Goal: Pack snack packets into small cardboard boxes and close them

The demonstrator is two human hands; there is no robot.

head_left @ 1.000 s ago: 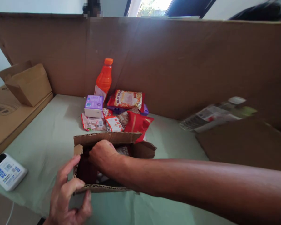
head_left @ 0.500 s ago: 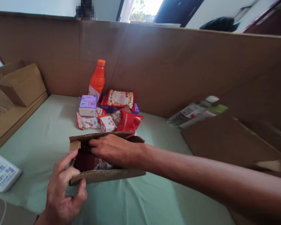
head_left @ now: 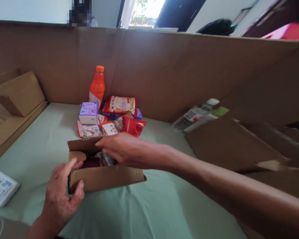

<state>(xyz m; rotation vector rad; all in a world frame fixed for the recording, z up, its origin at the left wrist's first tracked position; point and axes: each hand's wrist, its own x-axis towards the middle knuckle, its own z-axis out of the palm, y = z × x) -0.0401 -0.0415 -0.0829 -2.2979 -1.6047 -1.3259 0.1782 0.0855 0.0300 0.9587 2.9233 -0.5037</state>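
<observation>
A small open cardboard box stands on the green cloth, with a dark red item and a clear-wrapped snack inside. My left hand grips the box's left end, thumb on the near wall and fingers over the edge. Over the box's opening is my right hand, its fingers by the far flap; whether they hold anything is hidden. Just behind the box lie red snack packets, a pink-and-white packet and a purple-and-white box.
An orange bottle stands behind the snacks. A clear bottle leans by cardboard at the right. Another open carton sits far left, above a white device. A tall cardboard wall closes off the back.
My right hand has risen from inside the box to its top edge. The box has tipped, showing more of its near wall. The camera view has shifted slightly.
</observation>
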